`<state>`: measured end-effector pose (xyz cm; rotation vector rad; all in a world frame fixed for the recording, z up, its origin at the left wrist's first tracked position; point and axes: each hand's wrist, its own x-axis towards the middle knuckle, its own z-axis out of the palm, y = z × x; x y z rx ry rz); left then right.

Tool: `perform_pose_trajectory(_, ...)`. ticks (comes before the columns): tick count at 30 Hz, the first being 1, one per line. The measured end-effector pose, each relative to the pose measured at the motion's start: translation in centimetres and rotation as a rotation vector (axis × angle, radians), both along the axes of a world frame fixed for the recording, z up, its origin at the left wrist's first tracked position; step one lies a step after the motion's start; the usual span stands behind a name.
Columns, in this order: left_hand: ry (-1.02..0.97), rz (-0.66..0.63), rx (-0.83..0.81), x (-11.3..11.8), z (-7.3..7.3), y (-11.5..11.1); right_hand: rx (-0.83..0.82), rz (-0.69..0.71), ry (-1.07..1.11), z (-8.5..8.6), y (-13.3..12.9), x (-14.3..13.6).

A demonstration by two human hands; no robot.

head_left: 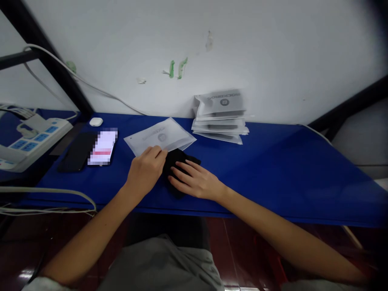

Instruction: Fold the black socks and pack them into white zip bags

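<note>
Black fabric lies on the blue table near its front edge. My right hand rests flat on it, fingers spread and pointing left. Closed at the left edge of the fabric is my left hand, its fingertips by the lower edge of a translucent printed bag; what they pinch, if anything, is hidden. The bag lies flat just beyond both hands. Further back, against the wall, a stack of similar printed bags stands to the right.
On the left of the blue table are a lit phone, a dark phone and a white earbud case. A white power strip with plugs and cables sits at far left. A wall rises behind.
</note>
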<state>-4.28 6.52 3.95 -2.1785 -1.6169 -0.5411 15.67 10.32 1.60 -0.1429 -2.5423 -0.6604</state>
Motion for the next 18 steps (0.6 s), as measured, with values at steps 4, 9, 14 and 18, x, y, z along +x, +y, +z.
perform_pose_trajectory(4,0.019,-0.015,-0.028,-0.2,-0.4,0.0,0.048,-0.050,0.066,0.0,0.3,-0.1)
perform_pose_trajectory(9,-0.007,-0.084,-0.031,-0.5,-0.6,0.3,0.001,-0.121,0.119,-0.4,0.7,-0.1)
perform_pose_trajectory(14,-0.076,-0.185,0.012,-0.6,-1.0,0.7,-0.059,-0.165,0.073,-1.2,1.0,-0.5)
perform_pose_trajectory(18,-0.151,-0.210,0.033,-0.5,-1.6,0.9,-0.080,-0.231,0.079,-1.6,1.5,-1.1)
